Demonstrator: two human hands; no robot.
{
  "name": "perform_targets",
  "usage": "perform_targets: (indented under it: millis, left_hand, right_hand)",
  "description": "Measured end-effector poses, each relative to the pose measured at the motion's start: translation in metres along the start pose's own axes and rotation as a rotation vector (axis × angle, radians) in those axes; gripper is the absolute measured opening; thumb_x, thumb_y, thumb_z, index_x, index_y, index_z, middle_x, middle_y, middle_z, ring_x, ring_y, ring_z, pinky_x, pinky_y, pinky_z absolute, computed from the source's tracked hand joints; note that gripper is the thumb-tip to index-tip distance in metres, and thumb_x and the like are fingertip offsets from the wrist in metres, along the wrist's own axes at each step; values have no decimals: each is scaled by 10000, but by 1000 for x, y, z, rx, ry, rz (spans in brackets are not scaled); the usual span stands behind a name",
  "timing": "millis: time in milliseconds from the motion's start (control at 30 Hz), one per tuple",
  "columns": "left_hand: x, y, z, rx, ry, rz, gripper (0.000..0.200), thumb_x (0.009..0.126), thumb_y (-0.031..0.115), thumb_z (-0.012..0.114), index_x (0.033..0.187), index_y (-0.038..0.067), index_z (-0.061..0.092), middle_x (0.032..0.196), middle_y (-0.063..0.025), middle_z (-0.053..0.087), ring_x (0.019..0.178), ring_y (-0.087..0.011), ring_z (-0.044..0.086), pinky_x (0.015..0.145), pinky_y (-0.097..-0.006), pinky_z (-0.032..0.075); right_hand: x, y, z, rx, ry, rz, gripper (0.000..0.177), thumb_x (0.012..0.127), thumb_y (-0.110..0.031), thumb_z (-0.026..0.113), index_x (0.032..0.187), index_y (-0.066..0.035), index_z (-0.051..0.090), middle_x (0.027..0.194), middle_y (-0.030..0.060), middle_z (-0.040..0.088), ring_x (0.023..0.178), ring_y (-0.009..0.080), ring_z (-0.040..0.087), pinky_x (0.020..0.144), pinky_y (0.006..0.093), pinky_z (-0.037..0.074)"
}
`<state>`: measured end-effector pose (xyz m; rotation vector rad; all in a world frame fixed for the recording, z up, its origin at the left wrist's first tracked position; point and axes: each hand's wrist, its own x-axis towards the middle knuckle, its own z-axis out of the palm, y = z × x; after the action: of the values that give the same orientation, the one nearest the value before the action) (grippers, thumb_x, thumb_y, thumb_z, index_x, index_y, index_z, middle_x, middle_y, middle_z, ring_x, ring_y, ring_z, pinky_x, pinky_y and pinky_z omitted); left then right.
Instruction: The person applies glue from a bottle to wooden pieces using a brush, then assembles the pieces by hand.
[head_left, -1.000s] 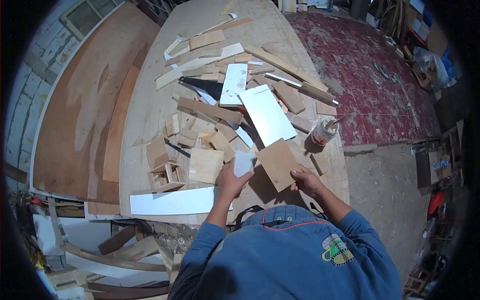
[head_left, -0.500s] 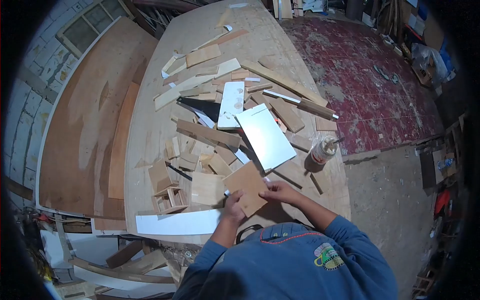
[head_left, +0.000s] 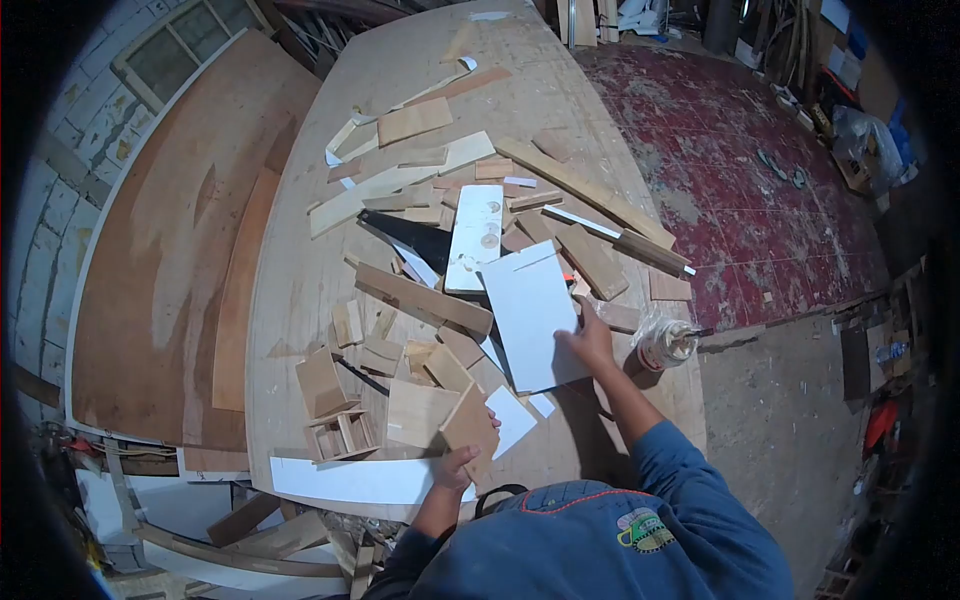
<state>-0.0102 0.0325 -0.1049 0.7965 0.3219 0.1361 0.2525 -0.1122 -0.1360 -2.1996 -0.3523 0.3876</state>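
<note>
My left hand (head_left: 460,468) grips a thin brown wooden board (head_left: 470,432), tilted near the table's front edge. My right hand (head_left: 588,345) is closed on the right edge of a white rectangular board (head_left: 530,310), thumb on its face. Beside that board, a white-topped block (head_left: 477,235) lies on the pile. A dark saw-like blade (head_left: 408,235) points left from it. A pale square board (head_left: 420,412) and a white sheet (head_left: 512,420) lie around the brown board.
Wood offcuts (head_left: 425,300) cover the middle of the large table (head_left: 285,300). A jar (head_left: 668,345) in plastic stands at the right edge. A small wooden frame (head_left: 342,436) and a long white strip (head_left: 360,480) are at the front left.
My right hand has left the brown board and taken hold of the white board, which has shifted and turned slightly. The brown board has tilted in my left hand, uncovering a white sheet.
</note>
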Motion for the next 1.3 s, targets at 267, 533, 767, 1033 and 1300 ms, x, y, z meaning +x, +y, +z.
perform_targets:
  millis: [267,533,767,1033,1300]
  left_hand:
    - [7,5,4,530,-71,115,857,640,215,723,1390,16,361,1293,-108,468,1198,-208,441,1032,-359,321]
    - [-18,-2,-21,231,-128,-176,779,670,159,719,1360,9,387,1277,-107,488,1203,-212,441,1012,-355,338]
    - [-20,30,9,465,-552,-339,871,596,214,718,1370,-15,389,1281,-131,500,1226,-232,453,1075,-350,280]
    - [-21,36,10,-164,-295,-226,821,725,219,703,1390,-43,300,1303,-225,479,1177,-349,522,965,-468,449]
    - [-21,25,-19,166,210,-213,369,830,128,664,1153,-13,551,1036,-86,628,929,-168,609,802,-311,495]
  right_hand:
    - [3,-89,23,786,-431,137,347,899,-248,614,1151,-11,601,997,36,647,894,118,600,774,255,475]
    - [-63,-116,3,489,-1144,-293,264,870,-217,662,1051,-26,679,1037,88,651,969,149,598,833,300,482]
    - [-70,-27,14,621,-1039,-173,95,804,-90,700,876,-34,728,795,34,686,730,87,619,664,261,505]
    - [18,4,-4,-542,-12,-406,228,752,-93,591,954,-60,688,1018,120,653,995,327,606,791,405,519]
    - [28,5,-29,-799,-334,-638,127,797,-94,528,876,-59,621,907,145,639,818,339,644,704,448,521]
